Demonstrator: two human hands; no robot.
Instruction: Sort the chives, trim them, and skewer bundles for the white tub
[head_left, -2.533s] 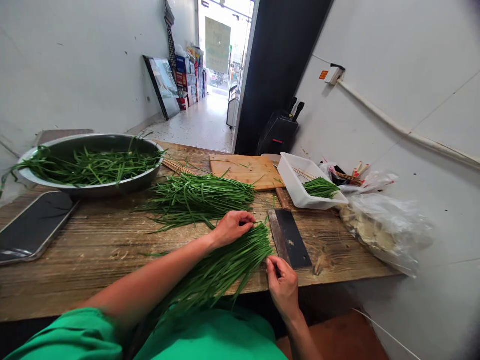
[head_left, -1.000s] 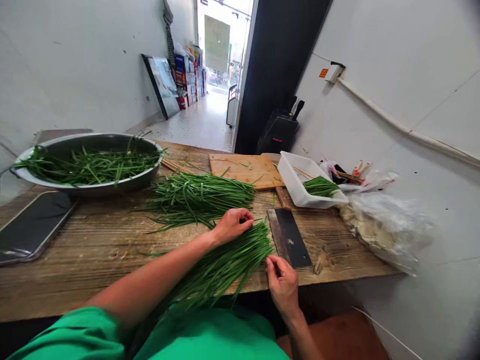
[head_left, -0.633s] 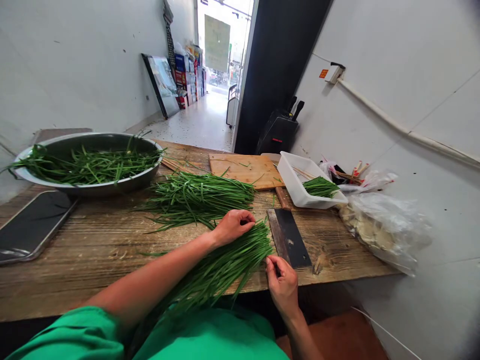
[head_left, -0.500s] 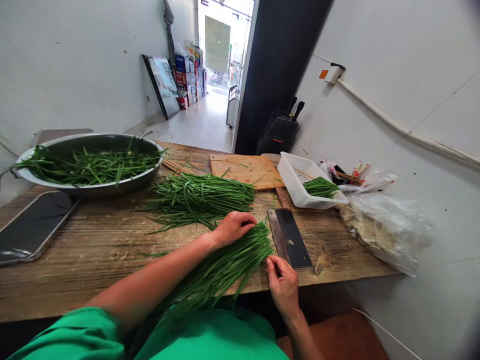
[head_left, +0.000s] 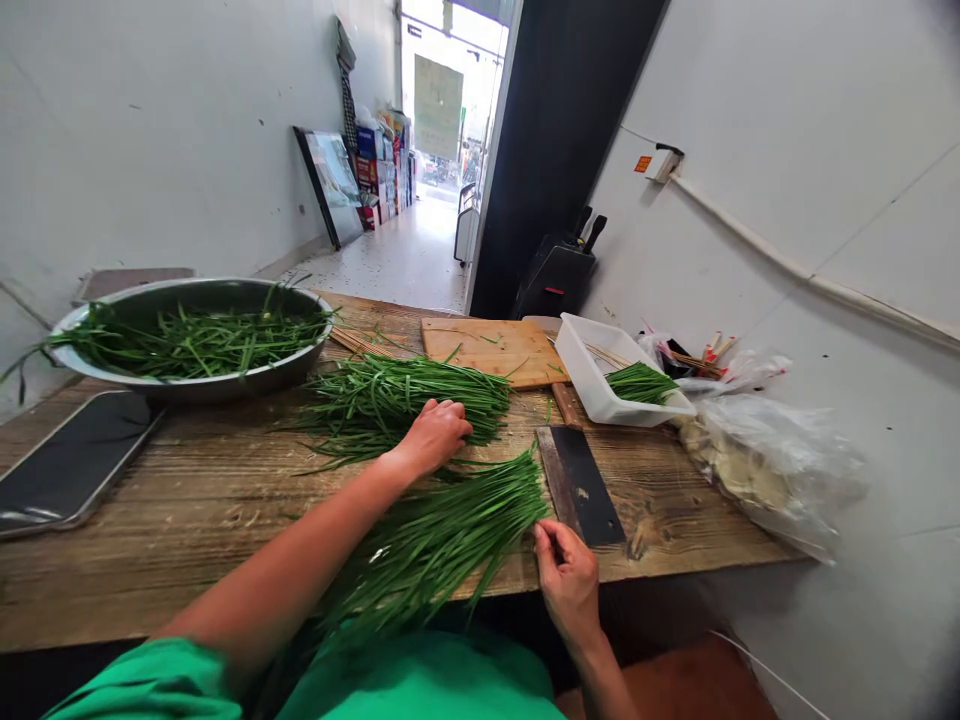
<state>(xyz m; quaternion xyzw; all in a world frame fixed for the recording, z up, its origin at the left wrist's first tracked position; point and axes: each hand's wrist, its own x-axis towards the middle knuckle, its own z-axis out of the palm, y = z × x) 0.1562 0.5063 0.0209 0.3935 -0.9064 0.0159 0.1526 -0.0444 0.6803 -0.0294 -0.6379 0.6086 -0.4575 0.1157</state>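
Note:
A spread bunch of garlic chives (head_left: 457,530) lies at the table's front edge, its cut ends to the right and its leaves hanging toward my green shirt. My right hand (head_left: 568,575) pinches the ends at that bunch's lower right corner. Behind it lies a second pile of garlic chives (head_left: 397,395). My left hand (head_left: 439,435) rests on this pile's near side, fingers curled down into the stalks, fingertips partly hidden. Just right of the near bunch, a cleaver (head_left: 585,485) lies flat with its handle pointing away.
A large bowl (head_left: 191,385) of loose chives stands at the left, beside a phone (head_left: 71,460). Behind the piles are a wooden board (head_left: 491,350) and thin skewers (head_left: 360,342). A white tub (head_left: 592,375) with cut chives and a plastic bag (head_left: 772,455) stand at the right.
My left hand has left the top of the near bunch and moved left and away, onto the far pile. My right hand keeps its pinch at the near bunch's ends.

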